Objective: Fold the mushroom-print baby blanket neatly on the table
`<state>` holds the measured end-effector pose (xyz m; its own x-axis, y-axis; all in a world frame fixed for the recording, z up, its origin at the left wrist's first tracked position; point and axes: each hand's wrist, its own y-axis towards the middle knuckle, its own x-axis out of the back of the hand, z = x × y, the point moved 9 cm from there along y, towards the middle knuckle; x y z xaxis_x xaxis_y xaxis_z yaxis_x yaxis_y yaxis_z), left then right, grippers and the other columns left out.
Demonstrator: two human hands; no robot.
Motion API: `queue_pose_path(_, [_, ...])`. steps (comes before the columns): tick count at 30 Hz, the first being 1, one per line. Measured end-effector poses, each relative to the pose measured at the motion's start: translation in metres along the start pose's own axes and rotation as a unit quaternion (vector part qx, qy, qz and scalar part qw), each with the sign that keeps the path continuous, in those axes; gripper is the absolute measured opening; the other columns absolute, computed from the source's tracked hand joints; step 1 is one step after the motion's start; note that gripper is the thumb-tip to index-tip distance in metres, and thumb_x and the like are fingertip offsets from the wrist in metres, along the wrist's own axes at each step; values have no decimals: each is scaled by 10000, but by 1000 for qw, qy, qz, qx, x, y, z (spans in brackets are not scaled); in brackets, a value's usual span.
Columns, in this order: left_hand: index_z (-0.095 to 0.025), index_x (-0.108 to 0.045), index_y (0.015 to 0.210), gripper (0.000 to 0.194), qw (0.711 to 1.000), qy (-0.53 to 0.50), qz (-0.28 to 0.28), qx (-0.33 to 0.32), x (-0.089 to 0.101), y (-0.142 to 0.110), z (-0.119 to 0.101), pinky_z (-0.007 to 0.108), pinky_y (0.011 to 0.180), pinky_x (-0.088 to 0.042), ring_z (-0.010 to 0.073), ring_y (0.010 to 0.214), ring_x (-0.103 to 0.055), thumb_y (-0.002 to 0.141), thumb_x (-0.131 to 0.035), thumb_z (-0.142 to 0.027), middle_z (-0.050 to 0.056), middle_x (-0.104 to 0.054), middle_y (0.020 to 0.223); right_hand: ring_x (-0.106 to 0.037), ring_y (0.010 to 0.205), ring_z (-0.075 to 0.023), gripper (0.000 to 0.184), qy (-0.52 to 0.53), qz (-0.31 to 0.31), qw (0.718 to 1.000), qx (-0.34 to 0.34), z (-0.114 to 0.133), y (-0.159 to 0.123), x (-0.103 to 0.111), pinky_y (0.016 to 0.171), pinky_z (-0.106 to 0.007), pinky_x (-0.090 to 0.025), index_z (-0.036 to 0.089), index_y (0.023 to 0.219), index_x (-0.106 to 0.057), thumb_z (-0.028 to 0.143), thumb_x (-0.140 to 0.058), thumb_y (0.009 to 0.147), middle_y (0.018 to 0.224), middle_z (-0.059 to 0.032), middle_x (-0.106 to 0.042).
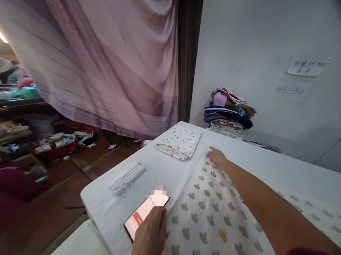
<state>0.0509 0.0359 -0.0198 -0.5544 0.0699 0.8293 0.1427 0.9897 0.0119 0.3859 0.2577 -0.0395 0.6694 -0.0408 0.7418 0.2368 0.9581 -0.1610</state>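
A white cloth (208,210) printed with grey rabbit heads and a few coloured ones spreads across the front of the table. At its far corner, my right hand (218,157) is closed on the fabric, with that arm reaching over the cloth. My left hand (152,228) is curled in at the cloth's near left edge, its fingertips partly hidden. Just beyond and partly behind this hand lies a lit phone (145,210) with an orange button on its screen. A folded white cloth (181,140) with small dark prints rests farther back.
A white packet (127,178) lies near the left edge of the white table (107,212). Stacked folded fabrics (229,112) stand against the wall at the back. A pink curtain (120,55) hangs behind, and cluttered goods (56,141) sit on the floor at left.
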Motion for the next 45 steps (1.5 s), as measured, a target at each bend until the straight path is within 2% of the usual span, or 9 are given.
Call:
queue_pose_path(4, [-260,-523,1068,280,999,10,-35,-10,-6,1,8,286,738,-466,186,884,-611,857,-338,-265,49,-607,986,-494,414,-118,522,-39,37,998,-14,0,18,-13,478,-220,-391,164,1238,-546,95,-521,721,479,18,-559])
queue_pose_path(8, [-256,-530,1111,321,999,21,-37,-13,-15,0,16,298,764,-471,188,908,-605,855,-336,-242,71,-588,1054,-462,379,-95,297,-47,67,997,2,3,26,-18,446,-201,-355,163,939,-677,94,-516,699,455,21,-549])
queue_pose_path(16, [-228,-553,1104,341,998,57,23,29,-24,0,22,268,790,-457,165,896,-607,832,-356,-168,76,-569,1072,-416,334,-61,181,6,62,998,11,6,28,-22,414,-190,-326,132,812,-631,80,-482,723,492,24,-567])
queue_pose_path(21, [-197,-533,1114,370,993,82,71,39,-22,3,17,256,782,-436,166,913,-603,787,-378,-121,88,-565,1078,-496,391,-72,180,80,52,995,4,21,22,-17,413,-168,-352,126,819,-585,36,-449,742,523,13,-574])
queue_pose_path(24, [-210,-568,921,263,990,101,89,52,-2,8,14,259,741,-420,165,868,-599,782,-371,-106,54,-574,954,-523,429,-74,173,132,38,990,19,49,20,-6,437,-159,-388,135,823,-561,26,-438,768,529,16,-571])
queue_pose_path(30, [-221,-542,877,216,988,138,-25,58,73,16,23,270,689,-416,147,731,-594,797,-350,-164,18,-547,884,-551,495,-63,197,232,17,970,76,121,13,9,505,-151,-446,178,862,-504,22,-390,823,572,40,-585])
queue_pose_path(33, [-220,-535,853,191,984,155,-66,53,96,13,32,272,684,-420,157,744,-599,781,-361,-193,17,-551,867,-572,524,-64,183,264,40,959,97,141,5,4,514,-151,-456,182,834,-491,21,-406,828,599,39,-596])
queue_pose_path(40, [-230,-572,785,196,992,115,-31,48,102,-1,31,249,626,-410,159,692,-581,714,-394,-189,1,-583,766,-606,518,-106,134,291,120,945,92,131,-22,4,513,-209,-495,157,783,-508,24,-495,792,614,-5,-631])
queue_pose_path(45, [-221,-571,776,166,990,-58,118,54,84,-21,-2,212,539,-369,130,597,-500,726,-415,-250,-30,-536,637,-625,552,-125,129,300,135,941,74,105,-47,45,529,-222,-511,150,809,-516,31,-499,765,624,-25,-648])
